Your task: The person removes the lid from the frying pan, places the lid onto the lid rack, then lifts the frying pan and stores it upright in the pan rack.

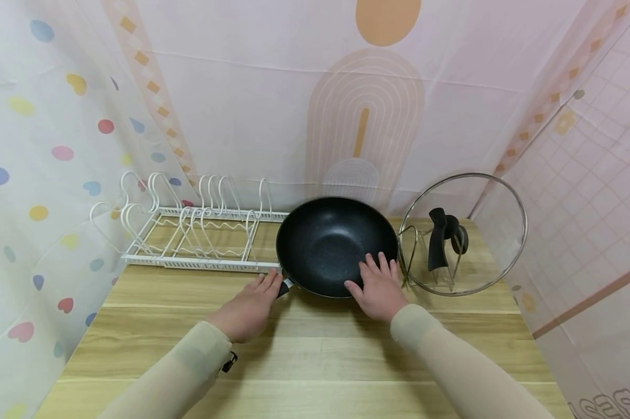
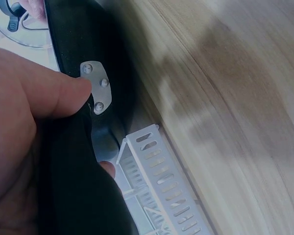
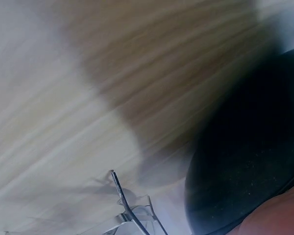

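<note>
A black wok (image 1: 325, 241) sits on the table with its cavity facing up and its short handle (image 1: 283, 288) angled toward the front left. My left hand (image 1: 249, 305) grips that handle; in the left wrist view the thumb lies along it near the riveted metal bracket (image 2: 97, 87), and a fingertip (image 2: 108, 169) shows on its far side. Fingers spread and fairly straight, my right hand (image 1: 380, 288) rests over the wok's front right rim. The right wrist view shows the wok's dark outer wall (image 3: 250, 142) beside part of that hand.
Left of the wok stands a white wire rack (image 1: 202, 265) with upright loops, its front corner close to the handle. At right, a large glass lid (image 1: 482, 285) with a black knob leans in a small metal stand (image 1: 411, 256). Patterned curtains (image 1: 241, 116) hang behind the wooden table (image 1: 315, 361).
</note>
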A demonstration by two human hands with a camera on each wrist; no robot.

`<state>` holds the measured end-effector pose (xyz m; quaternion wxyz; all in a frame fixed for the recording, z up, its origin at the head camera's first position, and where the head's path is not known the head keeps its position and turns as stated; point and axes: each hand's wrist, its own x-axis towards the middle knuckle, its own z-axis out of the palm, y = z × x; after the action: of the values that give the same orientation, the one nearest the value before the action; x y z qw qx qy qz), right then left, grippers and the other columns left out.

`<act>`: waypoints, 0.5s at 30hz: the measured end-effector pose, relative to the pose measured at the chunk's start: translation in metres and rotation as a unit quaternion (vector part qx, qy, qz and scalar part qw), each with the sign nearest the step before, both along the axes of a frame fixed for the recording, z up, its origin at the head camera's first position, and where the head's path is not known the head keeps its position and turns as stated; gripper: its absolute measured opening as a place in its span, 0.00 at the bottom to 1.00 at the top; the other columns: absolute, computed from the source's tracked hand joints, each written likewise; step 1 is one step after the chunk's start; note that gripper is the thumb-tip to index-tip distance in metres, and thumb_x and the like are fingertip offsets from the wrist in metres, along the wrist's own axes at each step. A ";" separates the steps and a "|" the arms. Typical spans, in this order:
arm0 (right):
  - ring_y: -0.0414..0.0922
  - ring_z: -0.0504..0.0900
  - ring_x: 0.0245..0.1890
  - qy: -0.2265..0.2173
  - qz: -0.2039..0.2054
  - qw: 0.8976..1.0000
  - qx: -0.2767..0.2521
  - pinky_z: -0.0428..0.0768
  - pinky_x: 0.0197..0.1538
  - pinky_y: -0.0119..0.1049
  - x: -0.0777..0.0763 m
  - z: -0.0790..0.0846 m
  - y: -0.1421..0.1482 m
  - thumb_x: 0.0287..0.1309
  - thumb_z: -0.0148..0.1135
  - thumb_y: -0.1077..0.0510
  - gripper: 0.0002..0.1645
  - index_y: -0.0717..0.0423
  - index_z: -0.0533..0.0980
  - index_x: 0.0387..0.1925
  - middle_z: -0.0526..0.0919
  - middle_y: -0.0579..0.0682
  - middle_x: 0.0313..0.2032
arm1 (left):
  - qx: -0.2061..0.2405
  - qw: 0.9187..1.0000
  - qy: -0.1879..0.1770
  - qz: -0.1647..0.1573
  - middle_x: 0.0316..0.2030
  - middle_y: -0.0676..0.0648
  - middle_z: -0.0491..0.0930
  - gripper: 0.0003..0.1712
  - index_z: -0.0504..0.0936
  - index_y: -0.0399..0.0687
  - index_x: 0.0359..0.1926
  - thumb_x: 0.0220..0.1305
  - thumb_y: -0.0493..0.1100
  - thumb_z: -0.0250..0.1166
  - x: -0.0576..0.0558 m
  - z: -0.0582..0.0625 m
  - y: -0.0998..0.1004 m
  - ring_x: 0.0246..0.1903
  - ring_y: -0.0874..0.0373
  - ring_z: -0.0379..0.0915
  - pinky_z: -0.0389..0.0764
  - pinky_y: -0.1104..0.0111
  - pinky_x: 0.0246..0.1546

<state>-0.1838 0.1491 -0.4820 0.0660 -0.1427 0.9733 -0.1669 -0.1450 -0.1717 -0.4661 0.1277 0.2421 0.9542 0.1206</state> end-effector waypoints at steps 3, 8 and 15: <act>0.68 0.42 0.84 0.002 -0.001 1.000 -0.004 0.37 0.82 0.68 0.001 0.000 -0.001 0.79 0.48 0.35 0.44 0.66 0.64 0.77 0.56 0.66 0.81 | -0.001 1.000 0.000 -0.002 0.81 0.27 0.49 0.36 0.53 0.27 0.80 0.73 0.29 0.43 0.001 0.001 0.000 0.80 0.27 0.48 0.58 0.39 0.78; 0.68 0.42 0.83 0.010 -0.001 1.000 0.008 0.39 0.82 0.67 -0.002 -0.003 0.002 0.79 0.47 0.34 0.45 0.65 0.65 0.77 0.56 0.66 0.81 | 0.004 1.000 -0.011 -0.007 0.82 0.27 0.47 0.37 0.52 0.27 0.80 0.72 0.29 0.44 0.002 0.004 0.003 0.80 0.28 0.46 0.57 0.41 0.79; 0.68 0.44 0.84 0.010 0.001 1.000 0.016 0.40 0.83 0.64 -0.008 -0.004 0.007 0.79 0.46 0.33 0.45 0.65 0.66 0.76 0.57 0.66 0.81 | -0.004 0.999 -0.030 -0.012 0.83 0.29 0.44 0.37 0.50 0.30 0.82 0.74 0.28 0.43 0.005 0.005 0.006 0.81 0.30 0.44 0.55 0.43 0.80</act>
<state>-0.1921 0.1557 -0.4860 0.0589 -0.1445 0.9762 -0.1503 -0.1398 -0.1653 -0.4615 0.1582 0.2491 0.9476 0.1226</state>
